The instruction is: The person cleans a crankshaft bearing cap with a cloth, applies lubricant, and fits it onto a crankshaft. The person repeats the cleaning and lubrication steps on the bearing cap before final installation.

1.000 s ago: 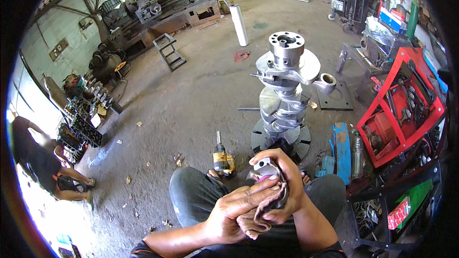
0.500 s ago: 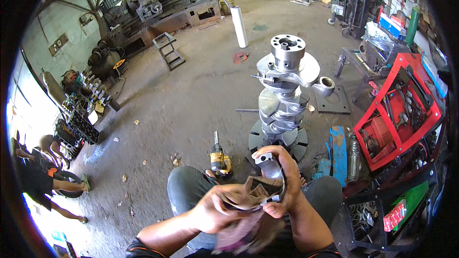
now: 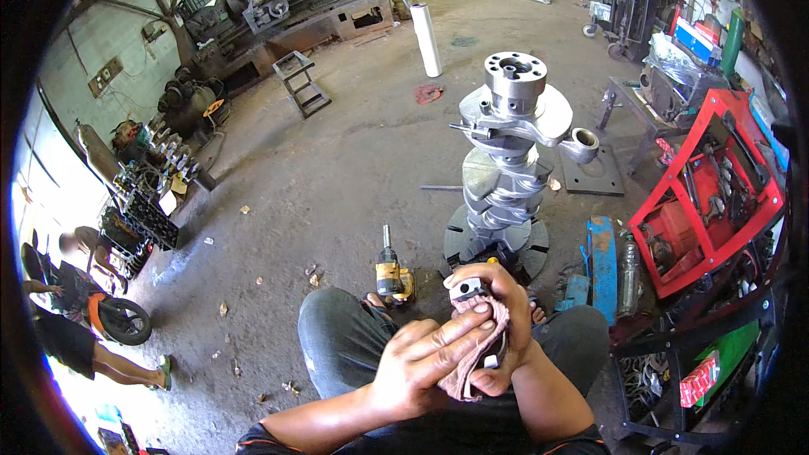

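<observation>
My right hand (image 3: 512,320) grips a half-round metal bearing cap (image 3: 466,288) by its outer curve, above my lap. With fingers extended, my left hand (image 3: 411,372) presses a brownish-pink rag (image 3: 462,377) into the cap's inner curve. The cloth and my fingers hide most of that inner face. Just beyond my hands a bare metal crankshaft (image 3: 503,181) stands upright on a round slotted base (image 3: 533,251). A connecting rod (image 3: 580,146) sticks out from its upper part toward the right.
A yellow-and-black power driver (image 3: 393,280) stands near my left knee. To the right are a blue metal piece (image 3: 601,265) and a red tool rack (image 3: 666,194) full of tools. Engine parts (image 3: 139,219) lie at the left, near a person (image 3: 67,333) and an orange-rimmed wheel (image 3: 122,320).
My left hand has brought the loosely hanging rag up against the inside of the cap. The cap stays in my right hand. The person at the left has shifted.
</observation>
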`<state>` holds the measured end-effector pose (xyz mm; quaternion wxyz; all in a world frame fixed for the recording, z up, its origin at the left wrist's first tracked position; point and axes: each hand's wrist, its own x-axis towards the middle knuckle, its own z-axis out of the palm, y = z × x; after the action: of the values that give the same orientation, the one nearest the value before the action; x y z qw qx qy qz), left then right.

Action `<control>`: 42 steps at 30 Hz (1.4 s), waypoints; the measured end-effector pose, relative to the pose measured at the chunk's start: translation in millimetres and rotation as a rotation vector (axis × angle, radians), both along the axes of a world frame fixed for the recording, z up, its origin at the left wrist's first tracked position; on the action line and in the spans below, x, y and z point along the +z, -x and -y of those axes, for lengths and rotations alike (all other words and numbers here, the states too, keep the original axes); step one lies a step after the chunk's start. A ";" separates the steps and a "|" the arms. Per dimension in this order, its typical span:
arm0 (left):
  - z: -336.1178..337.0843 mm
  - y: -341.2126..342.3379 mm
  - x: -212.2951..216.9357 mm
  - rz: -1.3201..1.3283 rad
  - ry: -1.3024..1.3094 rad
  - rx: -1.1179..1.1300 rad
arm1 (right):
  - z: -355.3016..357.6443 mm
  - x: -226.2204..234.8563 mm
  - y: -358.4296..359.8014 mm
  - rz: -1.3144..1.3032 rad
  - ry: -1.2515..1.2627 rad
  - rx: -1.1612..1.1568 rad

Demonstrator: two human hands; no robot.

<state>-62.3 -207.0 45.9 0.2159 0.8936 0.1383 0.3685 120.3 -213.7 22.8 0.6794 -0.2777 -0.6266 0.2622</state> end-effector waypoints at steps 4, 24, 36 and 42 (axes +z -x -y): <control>-1.7 -6.4 -4.4 0.150 0.746 -0.405 | 1.2 1.0 -6.0 -0.108 0.207 0.079; -32.3 3.2 -0.4 -0.002 0.059 -0.226 | 5.9 6.5 4.1 0.106 0.088 -0.174; -0.7 37.2 27.7 0.291 1.137 -0.368 | 6.8 7.4 1.3 0.022 -0.141 -0.024; -12.2 25.0 25.0 0.358 0.339 -0.251 | 12.4 6.5 -6.8 0.110 -0.162 -0.062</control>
<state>-87.3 -194.8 71.0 0.4273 0.7755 0.0458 0.4625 127.2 -226.1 29.3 0.6721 -0.2551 -0.6730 0.1738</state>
